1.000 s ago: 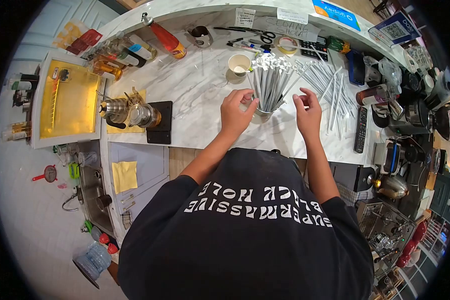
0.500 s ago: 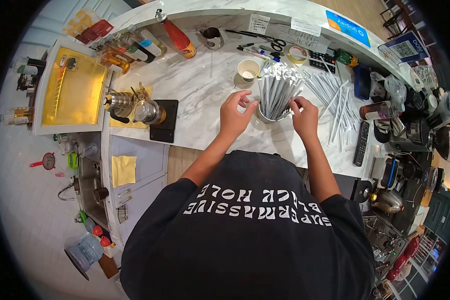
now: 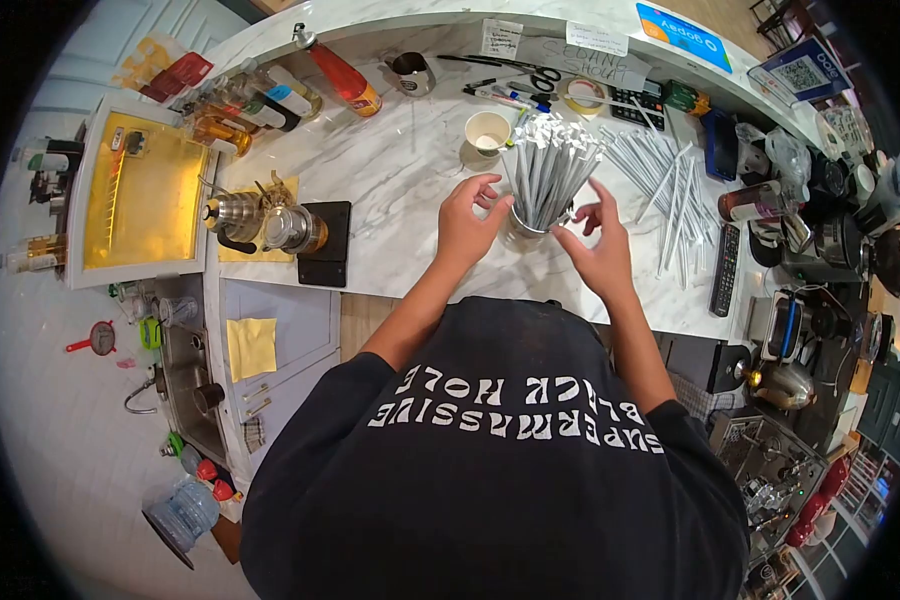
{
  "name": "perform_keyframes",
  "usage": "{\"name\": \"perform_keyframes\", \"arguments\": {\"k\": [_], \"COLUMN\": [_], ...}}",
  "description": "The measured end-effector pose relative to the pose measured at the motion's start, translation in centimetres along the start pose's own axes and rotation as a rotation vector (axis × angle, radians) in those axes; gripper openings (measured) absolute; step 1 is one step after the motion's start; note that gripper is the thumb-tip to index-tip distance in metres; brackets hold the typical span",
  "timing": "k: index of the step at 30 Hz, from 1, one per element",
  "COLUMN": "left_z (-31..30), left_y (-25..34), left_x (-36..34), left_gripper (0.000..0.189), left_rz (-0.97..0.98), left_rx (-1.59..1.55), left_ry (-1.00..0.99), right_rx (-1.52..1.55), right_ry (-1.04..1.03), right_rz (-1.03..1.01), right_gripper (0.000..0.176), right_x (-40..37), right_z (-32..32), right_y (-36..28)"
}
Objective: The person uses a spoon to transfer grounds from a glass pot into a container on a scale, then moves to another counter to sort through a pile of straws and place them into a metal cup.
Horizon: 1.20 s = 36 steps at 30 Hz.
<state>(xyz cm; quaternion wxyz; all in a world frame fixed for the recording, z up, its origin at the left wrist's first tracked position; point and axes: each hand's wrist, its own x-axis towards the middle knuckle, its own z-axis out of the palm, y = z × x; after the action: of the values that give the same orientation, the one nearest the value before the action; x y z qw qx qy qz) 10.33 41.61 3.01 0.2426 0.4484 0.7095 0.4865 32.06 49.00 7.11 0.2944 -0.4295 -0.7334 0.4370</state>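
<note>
Dozens of wrapped drinking straws (image 3: 550, 180) stand packed in a metal cup (image 3: 526, 233) on the marble counter, between the two hands, their pale wrapper ends fanning out at the top. The left hand (image 3: 465, 228) curves beside the bunch with a gap between thumb and fingers; whether its fingertips brush the straws or the cup, I cannot tell. The right hand (image 3: 602, 258) is spread wide, thumb close to the cup's rim, and no straw shows clearly in its grasp. Each straw should be very light, stiff along its length yet easily creased, and the smooth wrappers will probably slide on one another — so the bunch is best gathered low, just above the rim, with the cup steadied by its wall. More loose straws (image 3: 682, 200) lie crisscrossed on the counter to the right. Beyond the left hand stands a paper cup (image 3: 490, 122) with no contents I can make out; farther off is a steel pitcher (image 3: 411, 80), its inside too dark to read. A lidded glass server (image 3: 313, 236) — amber-brown liquid showing in it — sits by a flat black scale (image 3: 320, 270).
</note>
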Motion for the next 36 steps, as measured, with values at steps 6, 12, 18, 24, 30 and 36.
{"name": "perform_keyframes", "arguments": {"k": [6, 12, 18, 24, 30, 36], "left_z": [0.1, -0.3, -0.5, 0.6, -0.2, 1.0], "left_y": [1.3, 1.8, 3.2, 1.5, 1.7, -0.9], "left_x": [1.5, 5.2, 5.5, 5.6, 2.0, -5.6], "left_gripper": [0.056, 0.051, 0.037, 0.039, 0.058, 0.065], "left_rz": [0.061, 0.110, 0.148, 0.119, 0.071, -0.067], "left_rx": [0.027, 0.178, 0.303, 0.352, 0.147, 0.143], "left_ry": [-0.116, -0.344, -0.282, -0.282, -0.078, -0.038], "right_rx": [-0.148, -0.017, -0.069, -0.079, 0.042, -0.040], "right_ry": [0.260, 0.017, 0.044, 0.004, 0.047, 0.139], "right_rz": [-0.077, 0.173, 0.054, 0.126, 0.131, 0.324], "right_gripper": [0.090, 0.045, 0.038, 0.043, 0.073, 0.059], "right_x": [3.5, 6.1, 6.0, 6.2, 3.4, -1.2], "right_z": [1.7, 1.0, 0.7, 0.5, -1.6, -6.7], "right_y": [1.6, 1.3, -0.3, 0.7, 4.2, 11.0]}}
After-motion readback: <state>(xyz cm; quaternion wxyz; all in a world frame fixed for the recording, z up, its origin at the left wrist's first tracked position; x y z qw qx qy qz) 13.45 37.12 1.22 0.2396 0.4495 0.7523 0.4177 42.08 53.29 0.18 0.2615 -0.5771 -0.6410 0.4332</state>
